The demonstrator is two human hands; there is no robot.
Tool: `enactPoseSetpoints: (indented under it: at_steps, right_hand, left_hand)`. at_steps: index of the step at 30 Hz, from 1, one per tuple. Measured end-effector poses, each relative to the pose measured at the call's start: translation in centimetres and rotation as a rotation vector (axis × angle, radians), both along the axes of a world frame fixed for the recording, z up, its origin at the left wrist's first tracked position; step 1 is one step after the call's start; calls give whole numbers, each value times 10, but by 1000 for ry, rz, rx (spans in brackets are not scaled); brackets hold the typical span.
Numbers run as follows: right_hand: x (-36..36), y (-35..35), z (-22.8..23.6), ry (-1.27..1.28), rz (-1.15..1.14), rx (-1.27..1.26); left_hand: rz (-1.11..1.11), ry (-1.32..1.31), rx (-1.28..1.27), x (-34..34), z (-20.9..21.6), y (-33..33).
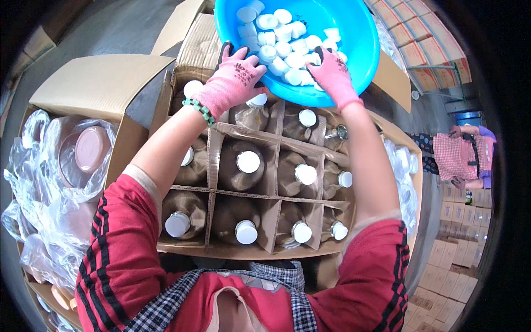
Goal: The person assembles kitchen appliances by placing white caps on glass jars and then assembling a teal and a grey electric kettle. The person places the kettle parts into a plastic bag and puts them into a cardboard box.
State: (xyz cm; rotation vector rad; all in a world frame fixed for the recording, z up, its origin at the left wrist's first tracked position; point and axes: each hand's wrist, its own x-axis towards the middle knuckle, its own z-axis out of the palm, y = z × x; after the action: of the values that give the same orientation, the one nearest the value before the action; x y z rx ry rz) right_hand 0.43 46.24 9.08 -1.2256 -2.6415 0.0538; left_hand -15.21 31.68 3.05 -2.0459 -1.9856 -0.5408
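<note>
My left hand (235,80), in a pink glove with dark fingertips, lies over the near left rim of a blue plastic basin (362,72), fingers spread. Just below its thumb is a white-capped bottle (257,101). My right hand (333,76), gloved alike, reaches over the basin's near right side; its thumb and forefinger are apart among loose white caps (283,48). Below both hands stands a divided cardboard box (238,253) of bottles, mostly white-capped, such as one bottle (248,162) in the middle. One bottle neck (341,131) near my right wrist looks bare.
To the left, an open carton (127,138) holds clear plastic wrap (50,166) and a pinkish round container (91,148). Plastic-wrapped items (406,188) lie to the right. Another person (459,155) is farther right, near stacked cartons (426,50).
</note>
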Motion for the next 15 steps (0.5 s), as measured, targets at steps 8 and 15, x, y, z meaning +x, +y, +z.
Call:
enactPoseSetpoints:
  at_steps: [8, 15]
  right_hand:
    - [12, 19, -10, -154, -96, 27]
    - [111, 52, 7, 860, -112, -351]
  left_hand:
    - [28, -24, 105, 9, -8, 4]
    - [172, -3, 404, 1, -11, 25]
